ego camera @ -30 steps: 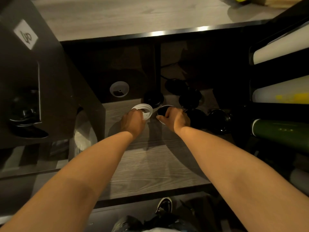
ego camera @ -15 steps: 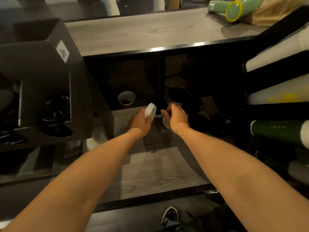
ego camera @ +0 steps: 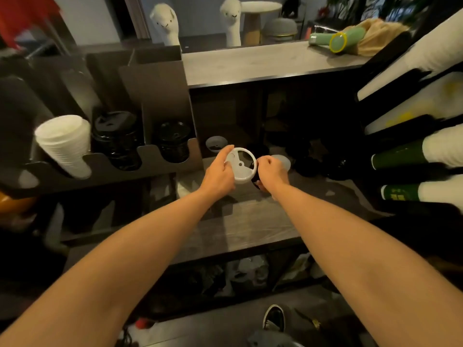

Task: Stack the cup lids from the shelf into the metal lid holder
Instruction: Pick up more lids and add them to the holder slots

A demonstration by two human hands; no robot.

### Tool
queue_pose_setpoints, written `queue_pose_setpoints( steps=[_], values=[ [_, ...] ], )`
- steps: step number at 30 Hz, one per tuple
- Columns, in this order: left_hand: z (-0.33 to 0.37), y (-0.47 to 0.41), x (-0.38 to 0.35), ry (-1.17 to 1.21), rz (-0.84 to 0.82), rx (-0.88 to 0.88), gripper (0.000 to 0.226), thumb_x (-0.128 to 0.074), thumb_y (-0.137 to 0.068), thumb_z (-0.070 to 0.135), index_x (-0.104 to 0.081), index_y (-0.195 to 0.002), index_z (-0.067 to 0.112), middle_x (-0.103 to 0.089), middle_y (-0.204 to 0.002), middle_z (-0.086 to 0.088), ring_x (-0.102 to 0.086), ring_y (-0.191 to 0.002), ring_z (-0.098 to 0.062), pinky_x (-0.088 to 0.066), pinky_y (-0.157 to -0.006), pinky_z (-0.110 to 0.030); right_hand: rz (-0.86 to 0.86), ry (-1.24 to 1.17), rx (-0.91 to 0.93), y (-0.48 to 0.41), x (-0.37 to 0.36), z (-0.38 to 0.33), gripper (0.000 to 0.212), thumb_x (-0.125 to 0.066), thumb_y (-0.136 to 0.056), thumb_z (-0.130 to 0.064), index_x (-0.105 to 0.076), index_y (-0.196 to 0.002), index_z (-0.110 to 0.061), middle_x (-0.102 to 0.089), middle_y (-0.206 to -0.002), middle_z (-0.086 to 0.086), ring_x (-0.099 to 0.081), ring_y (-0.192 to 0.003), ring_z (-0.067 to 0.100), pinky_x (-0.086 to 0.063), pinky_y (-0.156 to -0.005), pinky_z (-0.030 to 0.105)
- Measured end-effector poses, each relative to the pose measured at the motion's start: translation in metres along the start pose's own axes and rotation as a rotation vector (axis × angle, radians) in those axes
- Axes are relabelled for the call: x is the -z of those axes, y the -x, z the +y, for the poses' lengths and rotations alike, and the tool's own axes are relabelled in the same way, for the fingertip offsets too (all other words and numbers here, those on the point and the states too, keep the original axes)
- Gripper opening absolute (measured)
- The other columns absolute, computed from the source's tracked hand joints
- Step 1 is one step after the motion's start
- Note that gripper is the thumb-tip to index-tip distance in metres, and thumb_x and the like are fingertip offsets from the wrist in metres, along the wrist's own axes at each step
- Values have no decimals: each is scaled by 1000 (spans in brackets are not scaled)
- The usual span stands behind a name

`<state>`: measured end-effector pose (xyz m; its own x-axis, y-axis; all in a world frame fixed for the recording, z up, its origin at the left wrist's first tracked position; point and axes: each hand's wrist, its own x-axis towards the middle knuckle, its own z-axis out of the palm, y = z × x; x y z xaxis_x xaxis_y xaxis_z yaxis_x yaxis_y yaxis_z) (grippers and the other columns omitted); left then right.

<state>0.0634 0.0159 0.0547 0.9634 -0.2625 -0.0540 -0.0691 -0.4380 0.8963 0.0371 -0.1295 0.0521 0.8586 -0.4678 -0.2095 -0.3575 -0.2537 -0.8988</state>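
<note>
A: Dim café back-counter, wooden counter top across the rear. Below it, open shelf, grey grain, mid-frame. Noted?

B: Noted. Left of shelf, metal lid holder, slots side by side. White lid stack leaning out of the leftmost, black lid stacks in the next two.

A: Hands?

B: Both just above shelf. Left hand: thumb and fingers clamped on rim of white lid, held on edge, face toward camera. Right hand: fingers curled tight round second pale lid, close beside the first. Dark shape under that palm; cannot tell whether another lid.

A: Step?

B: Judged as pickup done, carry to holder not yet made. Next: swing left, match colour, seat white onto white stack, flat and centred for nesting.

A: Obstacles?

B: Holder's side wall and front lip between hands and slots; must lift over. Loose black lids lying on shelf at right, one pale lid at back. Cup stacks crowding right edge. Llama figures beyond counter, of no concern.
</note>
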Motion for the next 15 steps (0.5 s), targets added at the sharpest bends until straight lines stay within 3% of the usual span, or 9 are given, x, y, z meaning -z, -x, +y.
queue_pose_setpoints(
  steps=[3, 5, 8, 10, 12, 15],
  values=[
    [-3, 30, 23, 40, 34, -14, 46, -32, -106, 19, -34, -149, 37, -45, -144, -6, -64, -87, -28, -54, -56, -31, -73, -31, -2, 42, -14, -11, 40, -37, -100, -54, -62, -89, -26, -65, -88, 3, -63, -74, 19, -57, -68, 38],
    [-4, 47, 41, 54, 64, -21, 47, -33, -106, 18, -35, -150, 35, -43, -147, -6, -65, -87, -28, -57, -58, -34, -117, -15, 22, 65, -26, -16, 48, -30, -99, -63, -62, -96, -27, -65, -92, 1, -64, -80, 20, -55, -68, 35],
    [-6, 72, 69, -90, 67, -62, 54, -44, -103, 28, -27, -154, 32, -37, -155, -5, -58, -119, -32, -56, -91, -46, -196, -13, 15, 93, -43, -25, 49, -23, -100, -64, -57, -104, -29, -62, -97, 2, -60, -82, 19, -52, -63, 31],
    [-5, 86, 87, -263, 29, -94, 80, -61, -93, 45, -17, -157, 29, -34, -157, -6, -43, -136, -28, -43, -108, -45, -242, 9, 7, 106, -52, -34, 51, -20, -101, -63, -57, -110, -28, -61, -93, 2, -58, -77, 18, -50, -58, 29],
    [-7, 98, 109, -430, 26, -126, 103, -73, -80, 56, -11, -157, 28, -35, -154, -7, -41, -136, -27, -41, -107, -44, -280, 35, 17, 119, -63, -45, 51, -18, -102, -62, -55, -113, -28, -61, -91, 1, -57, -73, 17, -47, -53, 26],
    [-10, 115, 137, -613, 121, -166, 106, -77, -74, 59, -17, -155, 26, -36, -148, -5, -49, -127, -26, -48, -97, -41, -333, 40, 5, 137, -82, -59, 56, -19, -100, -65, -56, -113, -25, -60, -89, 4, -55, -62, 17, -42, -45, 23]
  ],
)
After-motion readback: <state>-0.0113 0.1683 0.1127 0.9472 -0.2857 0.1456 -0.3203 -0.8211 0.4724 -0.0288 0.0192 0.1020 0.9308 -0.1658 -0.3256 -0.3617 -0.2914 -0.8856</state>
